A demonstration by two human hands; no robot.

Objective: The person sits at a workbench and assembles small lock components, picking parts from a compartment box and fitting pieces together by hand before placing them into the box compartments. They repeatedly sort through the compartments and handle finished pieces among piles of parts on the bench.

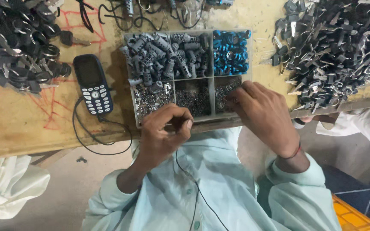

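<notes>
Left hand (163, 132) hovering at near edge of compartment tray (211, 55), grip pinching closed, contents too small to tell. Right hand (264, 113) reaching into tray's bottom-right cell, fingertips hidden among small metal parts (224, 92). Keypad phone (93, 84) lying left on desk (18, 124); key pile (335, 47) lying right.

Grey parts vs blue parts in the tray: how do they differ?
The grey parts are ribbed cylinders lying jumbled; the blue parts are small rings, densely packed. Grey parts fill the wide upper-left compartment; blue parts fill the narrower upper-right one. Both sit in the same divided tray, away from the left hand and right hand.
</notes>
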